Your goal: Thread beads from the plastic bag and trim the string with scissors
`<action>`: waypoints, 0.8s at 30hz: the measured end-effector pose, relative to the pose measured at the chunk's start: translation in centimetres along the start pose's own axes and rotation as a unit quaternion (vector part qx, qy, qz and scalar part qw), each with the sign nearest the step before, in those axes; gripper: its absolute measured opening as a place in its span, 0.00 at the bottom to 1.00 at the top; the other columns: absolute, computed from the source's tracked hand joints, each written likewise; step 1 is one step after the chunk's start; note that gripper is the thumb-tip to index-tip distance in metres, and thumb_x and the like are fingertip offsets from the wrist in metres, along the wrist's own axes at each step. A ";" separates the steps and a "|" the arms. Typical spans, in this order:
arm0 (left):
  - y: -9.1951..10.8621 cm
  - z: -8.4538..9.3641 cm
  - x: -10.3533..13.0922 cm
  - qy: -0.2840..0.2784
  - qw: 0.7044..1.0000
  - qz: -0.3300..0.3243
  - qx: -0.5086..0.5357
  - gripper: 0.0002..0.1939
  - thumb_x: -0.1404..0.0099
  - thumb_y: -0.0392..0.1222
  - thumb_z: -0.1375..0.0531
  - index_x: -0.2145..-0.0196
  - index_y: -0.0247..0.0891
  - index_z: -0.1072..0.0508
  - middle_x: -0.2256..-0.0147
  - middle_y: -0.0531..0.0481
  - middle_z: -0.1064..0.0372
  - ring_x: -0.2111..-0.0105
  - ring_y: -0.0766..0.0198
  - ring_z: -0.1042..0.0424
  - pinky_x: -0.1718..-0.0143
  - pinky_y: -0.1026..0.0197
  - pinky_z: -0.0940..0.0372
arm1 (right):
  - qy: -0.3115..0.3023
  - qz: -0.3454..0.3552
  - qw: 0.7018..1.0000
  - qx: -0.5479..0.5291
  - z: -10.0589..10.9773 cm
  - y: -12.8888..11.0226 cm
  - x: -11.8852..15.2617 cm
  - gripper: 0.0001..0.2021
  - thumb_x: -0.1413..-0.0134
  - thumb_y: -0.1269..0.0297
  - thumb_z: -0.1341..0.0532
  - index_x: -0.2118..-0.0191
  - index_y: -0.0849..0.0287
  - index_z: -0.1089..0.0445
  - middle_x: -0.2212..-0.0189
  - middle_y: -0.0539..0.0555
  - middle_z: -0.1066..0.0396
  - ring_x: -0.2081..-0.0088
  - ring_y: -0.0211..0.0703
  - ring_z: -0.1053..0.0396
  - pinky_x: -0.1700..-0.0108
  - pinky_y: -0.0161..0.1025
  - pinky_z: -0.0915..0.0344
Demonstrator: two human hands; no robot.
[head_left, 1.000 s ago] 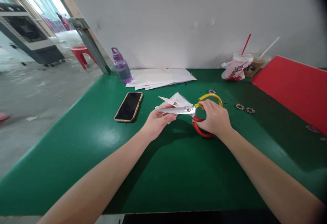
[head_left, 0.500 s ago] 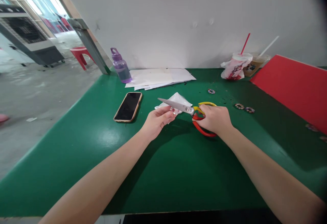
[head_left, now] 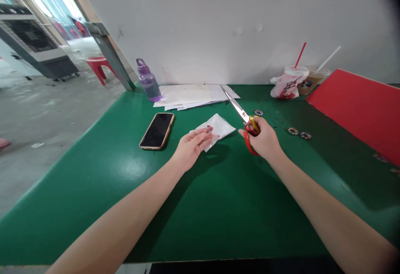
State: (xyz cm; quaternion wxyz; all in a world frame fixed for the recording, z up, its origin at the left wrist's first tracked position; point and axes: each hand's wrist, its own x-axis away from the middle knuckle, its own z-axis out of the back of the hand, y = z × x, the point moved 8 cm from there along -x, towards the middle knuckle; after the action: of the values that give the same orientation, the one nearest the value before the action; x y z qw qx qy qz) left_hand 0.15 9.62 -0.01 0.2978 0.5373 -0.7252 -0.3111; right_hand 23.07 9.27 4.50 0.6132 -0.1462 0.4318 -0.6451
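Red-and-yellow-handled scissors (head_left: pixel 244 115), blades together, are held in the fingers of the right hand (head_left: pixel 266 139) above the green surface (head_left: pixel 218 211); the left hand (head_left: pixel 188 149) pinches a small beaded piece (head_left: pixel 208 129) between its fingers, in front of a whitish plastic bag (head_left: pixel 221 123).

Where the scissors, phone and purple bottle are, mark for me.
Scissors (head_left: pixel 244 114): head view, on the pivot.
Phone (head_left: pixel 157 130): head view, on the screen.
Purple bottle (head_left: pixel 151 86): head view, on the body.
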 end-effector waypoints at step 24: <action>0.7 -0.5 0.2 -0.032 0.998 -0.055 0.008 0.05 0.45 0.33 0.36 0.68 0.36 0.24 0.64 0.50 0.24 0.61 0.63 0.25 0.50 0.56 0.34 | -0.085 0.171 0.973 0.132 -2.3 -3.2 2.0 0.24 0.60 0.45 0.37 0.61 0.56 0.37 0.68 0.55 0.32 0.67 0.47 0.33 0.70 0.41 0.37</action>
State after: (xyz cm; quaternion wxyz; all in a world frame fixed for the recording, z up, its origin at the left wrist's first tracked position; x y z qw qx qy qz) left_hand 0.04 9.49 0.83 0.2528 0.5688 -0.7058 -0.3384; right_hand 18.85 7.89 4.83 0.7626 -0.0419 0.3079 -0.5673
